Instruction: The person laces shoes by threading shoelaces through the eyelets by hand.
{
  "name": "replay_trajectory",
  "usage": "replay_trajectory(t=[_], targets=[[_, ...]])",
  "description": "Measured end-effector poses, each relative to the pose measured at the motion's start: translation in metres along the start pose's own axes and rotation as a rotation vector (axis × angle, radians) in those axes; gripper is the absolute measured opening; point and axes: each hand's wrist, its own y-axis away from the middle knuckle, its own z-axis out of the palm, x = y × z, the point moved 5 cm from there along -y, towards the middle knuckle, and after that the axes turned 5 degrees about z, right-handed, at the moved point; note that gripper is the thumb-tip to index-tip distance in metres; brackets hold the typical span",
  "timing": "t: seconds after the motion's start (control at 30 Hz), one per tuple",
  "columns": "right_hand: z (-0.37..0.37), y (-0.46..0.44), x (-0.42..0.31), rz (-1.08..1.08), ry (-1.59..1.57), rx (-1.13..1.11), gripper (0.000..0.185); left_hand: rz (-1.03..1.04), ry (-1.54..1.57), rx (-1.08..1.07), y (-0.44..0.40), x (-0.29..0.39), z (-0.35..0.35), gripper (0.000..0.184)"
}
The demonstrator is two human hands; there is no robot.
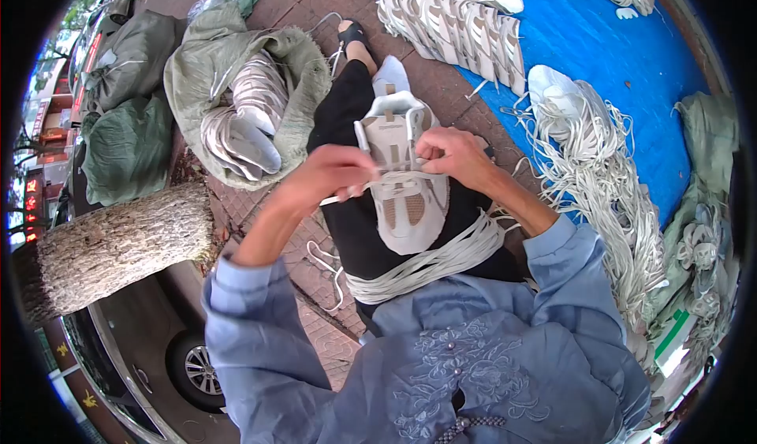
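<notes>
A white and beige shoe upper [408, 207] lies across my lap, its toe pointing toward me and its tongue and collar away. A white shoelace [402, 177] crosses its lower eyelets. My left hand [335, 177] is at the left edge of the upper, fingers pinched on the shoelace. My right hand [456, 154] is closed in a pinch at the right eyelet row; the lace in its fingertips is mostly hidden. A bundle of loose white laces [430, 266] is draped over my thighs, nearer my body.
Stacked shoe uppers [457, 34] lie on a blue tarp [631, 65] at the upper right, beside a long heap of laces [599, 168]. An open woven sack [197, 65] holds more uppers at left. A tree trunk [126, 243] and a parked car [150, 318] are further left.
</notes>
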Motion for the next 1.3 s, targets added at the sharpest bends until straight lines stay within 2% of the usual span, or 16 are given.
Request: replay_trajectory(t=[0.1,0.17,0.23,0.43,0.53,0.57,0.6,0.67,0.73,0.77,0.83,0.9,0.97,1.03,1.13,1.3], targets=[[-0.003,-0.002,0.006,0.162,-0.099,-0.048,0.016,0.518,0.361,0.270,0.082,0.037,-0.027,0.011],[-0.006,-0.005,-0.019,-0.048,0.134,0.006,0.020,0.805,0.454,0.288,0.107,0.053,-0.029,0.010],[0.016,0.012,-0.078,-0.606,0.416,0.123,0.022,0.633,0.488,0.395,0.099,0.049,-0.018,0.011],[0.060,-0.023,-0.074,-0.675,0.649,-0.024,0.013,0.772,0.928,0.182,0.075,0.058,-0.017,0.013],[-0.047,-0.040,-0.049,0.109,-0.237,0.179,0.012,1.000,1.514,0.388,0.087,0.010,-0.106,0.014],[-0.093,-0.048,-0.020,0.067,-0.388,0.125,0.013,1.124,1.624,0.337,0.098,-0.023,-0.149,0.022],[-0.140,-0.049,0.007,0.166,-0.478,0.412,0.015,1.143,1.428,0.634,0.116,-0.066,-0.199,0.030],[-0.236,-0.045,0.063,0.175,-0.749,0.387,0.012,1.010,1.264,1.213,0.156,-0.141,-0.270,0.033],[-0.322,-0.011,0.108,0.169,-0.938,0.591,0.016,0.879,1.197,1.440,0.210,-0.234,-0.342,0.031],[-0.352,0.010,0.131,0.236,-0.765,0.658,0.018,0.751,1.014,1.724,0.222,-0.222,-0.318,0.027],[-0.377,0.047,0.154,0.528,-0.295,0.741,0.020,0.511,0.945,1.717,0.232,-0.252,-0.332,0.024],[-0.378,0.051,0.167,0.743,0.013,0.735,0.021,-0.643,-0.205,1.306,0.206,-0.229,-0.307,0.024],[-0.354,0.026,0.153,0.414,1.578,0.421,0.026,-0.195,-1.181,1.386,0.148,-0.141,-0.229,0.028],[-0.279,-0.005,0.077,0.366,1.186,0.564,0.035,0.217,-0.690,1.075,0.088,-0.086,-0.141,0.037],[-0.139,-0.034,-0.003,-0.005,0.350,0.190,0.034,0.782,-0.943,0.629,0.044,-0.012,-0.008,0.038],[0.003,-0.021,-0.056,-0.619,0.727,-0.125,0.025,0.848,-1.143,0.513,0.005,-0.021,0.033,0.030]])
